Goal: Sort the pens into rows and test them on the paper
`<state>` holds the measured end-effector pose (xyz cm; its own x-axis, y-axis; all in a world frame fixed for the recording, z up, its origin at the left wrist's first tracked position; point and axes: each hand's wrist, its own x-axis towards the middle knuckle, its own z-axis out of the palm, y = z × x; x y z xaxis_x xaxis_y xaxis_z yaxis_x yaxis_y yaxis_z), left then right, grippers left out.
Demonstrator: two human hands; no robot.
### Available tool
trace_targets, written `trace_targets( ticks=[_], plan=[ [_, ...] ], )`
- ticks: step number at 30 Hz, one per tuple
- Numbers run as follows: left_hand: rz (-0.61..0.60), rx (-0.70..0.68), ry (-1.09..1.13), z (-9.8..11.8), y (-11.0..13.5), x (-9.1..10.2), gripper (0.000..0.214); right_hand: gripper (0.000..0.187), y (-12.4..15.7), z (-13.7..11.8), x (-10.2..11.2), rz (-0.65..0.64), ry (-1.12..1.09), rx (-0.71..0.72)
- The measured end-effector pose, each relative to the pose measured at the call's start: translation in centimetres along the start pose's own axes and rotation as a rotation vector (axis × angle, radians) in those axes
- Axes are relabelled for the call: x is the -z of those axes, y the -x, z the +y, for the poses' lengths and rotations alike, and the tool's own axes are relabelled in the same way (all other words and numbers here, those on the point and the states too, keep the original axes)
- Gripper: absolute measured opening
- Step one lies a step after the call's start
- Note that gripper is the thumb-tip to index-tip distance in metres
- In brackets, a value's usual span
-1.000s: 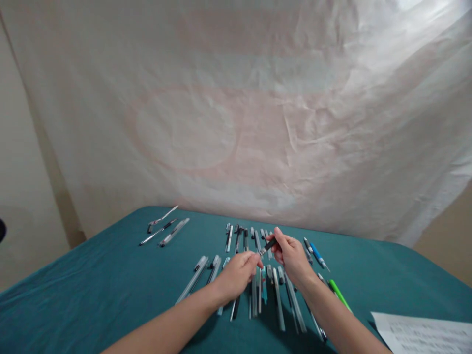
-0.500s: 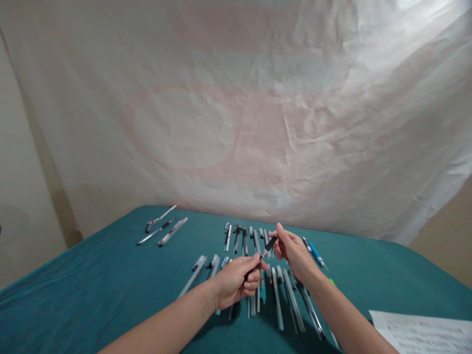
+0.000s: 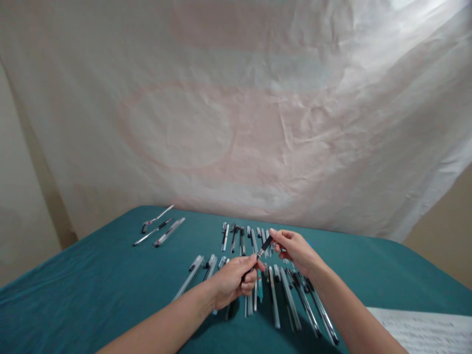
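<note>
A dark pen (image 3: 262, 250) is held in the air between both hands above a teal tablecloth (image 3: 92, 290). My left hand (image 3: 232, 280) is closed round the pen's lower body. My right hand (image 3: 295, 248) pinches its upper end with thumb and forefinger. Below the hands lie several pens (image 3: 275, 295) in rough rows, mostly clear or grey with dark caps. Some of them are hidden under my hands and forearms.
A separate group of three pens (image 3: 158, 228) lies at the far left of the table. A printed white sheet of paper (image 3: 424, 329) lies at the near right corner. A wrinkled white cloth (image 3: 236, 108) hangs right behind the table's far edge.
Both hands have kept hold of the pen; the left hand shifted its grip lower on the body. The view drifted a little, so the pens sit slightly further left.
</note>
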<state>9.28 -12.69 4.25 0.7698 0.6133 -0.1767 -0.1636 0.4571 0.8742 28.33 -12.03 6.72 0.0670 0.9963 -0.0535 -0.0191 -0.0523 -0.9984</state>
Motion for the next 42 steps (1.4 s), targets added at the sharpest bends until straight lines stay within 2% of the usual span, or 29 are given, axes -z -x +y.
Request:
trace_targets(
  ticks=[6,9,12,15,17,22,31,34,39,42],
  plan=[
    [-0.014,-0.001,-0.009,0.0,0.1,-0.1,0.034,0.035,0.0,0.0,-0.1,-0.029,-0.07,0.099],
    [-0.031,0.018,0.02,-0.1,0.0,-0.1,0.034,0.032,0.2,-0.5,0.4,-0.106,-0.098,0.083],
    [-0.067,0.039,0.061,-0.2,-0.1,0.0,0.034,0.037,0.5,-1.0,0.7,-0.208,-0.138,0.041],
    [-0.079,0.038,0.078,-0.3,-0.1,0.1,0.033,0.04,0.8,-1.2,0.6,-0.258,-0.168,0.008],
    [-0.071,0.034,0.063,-0.3,-0.1,0.1,0.034,0.039,0.9,-1.1,0.3,-0.252,-0.15,-0.004],
    [-0.058,0.025,0.038,-0.2,-0.1,0.0,0.033,0.037,0.5,-0.3,-0.1,-0.105,-0.053,0.029],
    [-0.101,0.021,0.1,-0.4,-0.1,0.2,0.032,0.036,0.7,-1.2,0.8,-0.278,-0.204,-0.02],
    [-0.099,0.014,0.099,-0.4,-0.1,0.2,0.032,0.035,0.8,-1.0,0.4,-0.257,-0.182,-0.033],
    [-0.093,0.042,0.111,-0.3,-0.2,0.3,0.031,0.032,0.3,-0.1,0.1,-0.126,-0.096,0.016],
    [-0.098,0.05,0.137,-0.3,-0.3,0.5,0.03,0.028,0.1,-0.1,0.4,-0.176,-0.127,0.029]
  ],
)
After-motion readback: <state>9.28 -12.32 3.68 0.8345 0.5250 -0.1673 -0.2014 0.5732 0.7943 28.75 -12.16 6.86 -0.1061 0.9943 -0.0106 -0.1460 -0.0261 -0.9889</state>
